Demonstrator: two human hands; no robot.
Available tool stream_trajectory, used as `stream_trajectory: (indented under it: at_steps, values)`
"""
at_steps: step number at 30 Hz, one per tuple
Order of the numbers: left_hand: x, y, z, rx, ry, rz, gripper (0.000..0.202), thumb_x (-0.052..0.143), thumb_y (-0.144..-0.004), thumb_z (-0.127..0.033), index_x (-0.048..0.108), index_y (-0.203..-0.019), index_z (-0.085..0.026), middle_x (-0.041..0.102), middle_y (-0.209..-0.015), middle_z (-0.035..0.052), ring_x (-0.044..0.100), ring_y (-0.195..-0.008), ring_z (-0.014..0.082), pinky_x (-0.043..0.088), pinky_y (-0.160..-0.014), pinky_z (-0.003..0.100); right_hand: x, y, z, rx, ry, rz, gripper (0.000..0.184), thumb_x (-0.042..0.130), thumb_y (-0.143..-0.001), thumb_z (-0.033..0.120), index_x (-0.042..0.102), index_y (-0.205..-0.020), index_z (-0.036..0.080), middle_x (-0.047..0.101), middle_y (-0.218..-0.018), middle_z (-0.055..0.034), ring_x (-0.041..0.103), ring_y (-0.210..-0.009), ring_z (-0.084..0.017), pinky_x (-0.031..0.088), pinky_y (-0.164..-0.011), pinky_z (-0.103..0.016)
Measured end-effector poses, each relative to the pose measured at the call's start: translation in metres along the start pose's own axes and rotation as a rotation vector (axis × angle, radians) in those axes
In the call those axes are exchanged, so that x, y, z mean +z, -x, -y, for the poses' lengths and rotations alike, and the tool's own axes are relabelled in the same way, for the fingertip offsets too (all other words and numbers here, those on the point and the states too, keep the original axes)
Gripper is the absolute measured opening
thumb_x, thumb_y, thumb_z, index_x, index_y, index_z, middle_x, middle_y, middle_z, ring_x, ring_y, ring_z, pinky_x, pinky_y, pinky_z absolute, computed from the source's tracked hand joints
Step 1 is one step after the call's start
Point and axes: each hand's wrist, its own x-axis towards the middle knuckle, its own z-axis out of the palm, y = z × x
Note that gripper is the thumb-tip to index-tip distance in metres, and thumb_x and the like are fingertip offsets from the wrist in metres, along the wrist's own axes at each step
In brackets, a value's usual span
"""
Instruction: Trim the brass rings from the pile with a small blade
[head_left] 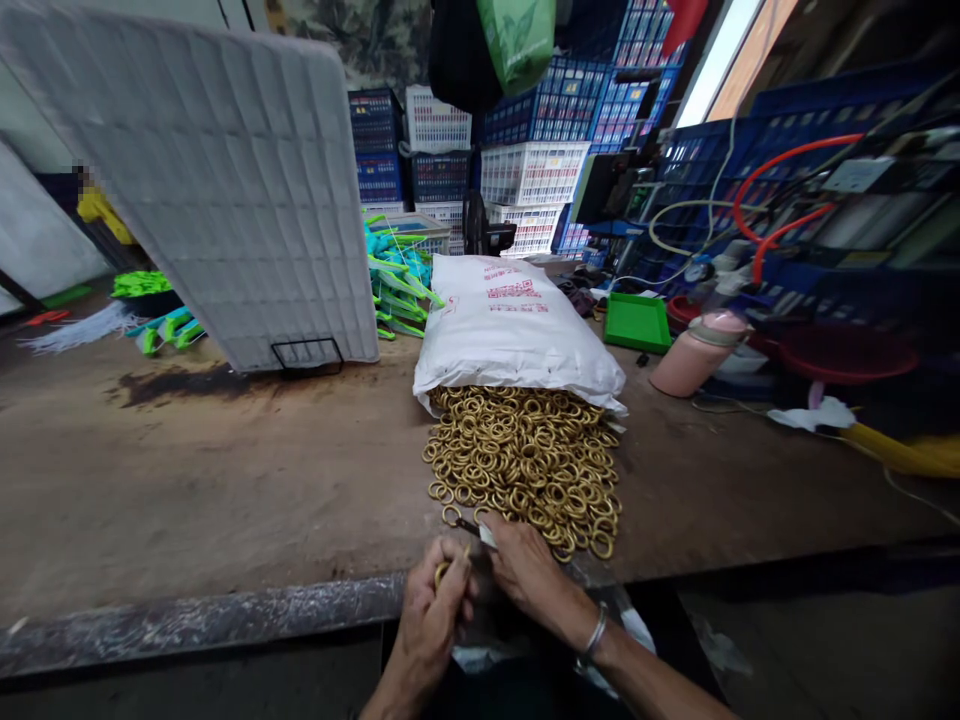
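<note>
head view | faces forward, down | near hands [436, 605] | workbench [262, 480] ahead

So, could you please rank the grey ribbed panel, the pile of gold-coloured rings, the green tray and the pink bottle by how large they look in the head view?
1. Grey ribbed panel
2. Pile of gold-coloured rings
3. Green tray and pink bottle: too alike to rank.

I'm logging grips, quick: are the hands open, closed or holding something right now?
Left hand: closed, holding a gold-coloured ring.
Right hand: closed, holding a slim dark tool, exact kind unclear.
</note>
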Motion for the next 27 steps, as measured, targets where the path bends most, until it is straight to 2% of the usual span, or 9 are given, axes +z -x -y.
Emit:
stream_trajectory:
  at_steps: [2, 4, 8, 13, 17, 19, 23, 27]
  values:
    - [0.000, 0.011, -0.008, 0.022, 0.090, 0.062, 0.032, 0.054, -0.074, -0.047, 0.046, -0.064, -0.017, 0.049, -0.053, -0.0034, 0.036, -0.037, 0.0042, 0.029, -0.036, 0.015, -0.002, -0.003, -0.001, 0.046, 0.025, 0.007, 0.028, 0.038, -0.073, 0.011, 0.048, -0.099, 0.014, 0.058, -0.081, -0.0062, 0.052, -0.075, -0.017, 0.030, -0.064, -0.024]
    - [-0.004, 0.015, -0.013, 0.018, 0.193, 0.072, 0.029, 0.053, -0.075, -0.045, 0.047, -0.066, -0.017, 0.051, -0.056, -0.0023, 0.036, -0.037, 0.0042, 0.029, -0.035, 0.015, -0.004, -0.007, 0.003, 0.046, 0.026, 0.021, 0.025, 0.039, -0.072, 0.010, 0.048, -0.096, 0.015, 0.058, -0.079, -0.0057, 0.052, -0.072, -0.016, 0.029, -0.062, -0.024]
    - [-0.019, 0.007, -0.012, -0.003, 0.316, 0.013, 0.028, 0.048, -0.080, -0.041, 0.055, -0.077, -0.014, 0.051, -0.054, -0.0010, 0.038, -0.040, 0.0054, 0.030, -0.035, 0.015, 0.006, -0.015, 0.018, -0.023, 0.034, -0.013, 0.030, 0.043, -0.071, 0.010, 0.043, -0.100, 0.016, 0.058, -0.081, -0.0047, 0.053, -0.073, -0.016, 0.029, -0.062, -0.024]
    - [-0.038, -0.003, -0.009, 0.029, 0.503, -0.055, 0.015, 0.055, -0.077, -0.032, 0.052, -0.077, -0.017, 0.060, -0.078, 0.0023, 0.045, -0.047, 0.0061, 0.032, -0.036, 0.015, 0.020, -0.031, 0.029, 0.032, 0.180, -0.033, 0.027, 0.046, -0.076, 0.019, 0.039, -0.102, 0.019, 0.058, -0.083, -0.0058, 0.054, -0.077, -0.021, 0.030, -0.063, -0.027]
    - [-0.048, -0.006, -0.009, -0.022, 0.659, -0.046, 0.020, 0.058, -0.075, -0.028, 0.054, -0.094, -0.019, 0.059, -0.080, 0.0027, 0.050, -0.053, 0.0084, 0.035, -0.038, 0.015, 0.018, -0.037, 0.032, 0.052, 0.202, -0.025, 0.025, 0.045, -0.076, 0.019, 0.040, -0.101, 0.018, 0.059, -0.080, -0.0056, 0.055, -0.074, -0.021, 0.030, -0.061, -0.027]
    - [-0.052, -0.008, -0.008, -0.067, 0.743, -0.050, 0.020, 0.060, -0.074, -0.026, 0.057, -0.091, -0.017, 0.060, -0.081, 0.0044, 0.053, -0.057, 0.0097, 0.037, -0.039, 0.015, 0.016, -0.036, 0.032, 0.042, 0.182, -0.040, 0.023, 0.044, -0.077, 0.020, 0.041, -0.100, 0.017, 0.059, -0.079, -0.0059, 0.055, -0.074, -0.020, 0.030, -0.061, -0.027]
    - [-0.059, -0.012, -0.003, -0.118, 0.863, -0.064, 0.011, 0.064, -0.069, -0.021, 0.059, -0.076, -0.013, 0.060, -0.078, 0.0056, 0.054, -0.061, 0.0105, 0.033, -0.037, 0.013, 0.019, -0.034, 0.026, 0.019, 0.108, -0.096, 0.024, 0.044, -0.077, 0.021, 0.041, -0.100, 0.016, 0.058, -0.081, -0.0058, 0.053, -0.077, -0.020, 0.029, -0.063, -0.027]
    - [-0.058, -0.016, 0.000, -0.159, 0.829, -0.129, 0.016, 0.069, -0.064, -0.018, 0.055, -0.071, -0.014, 0.058, -0.072, 0.0028, 0.054, -0.058, 0.0089, 0.030, -0.036, 0.012, 0.015, -0.032, 0.020, -0.022, -0.111, -0.099, 0.023, 0.043, -0.071, 0.011, 0.044, -0.093, 0.019, 0.056, -0.073, -0.0009, 0.051, -0.066, -0.014, 0.028, -0.059, -0.023]
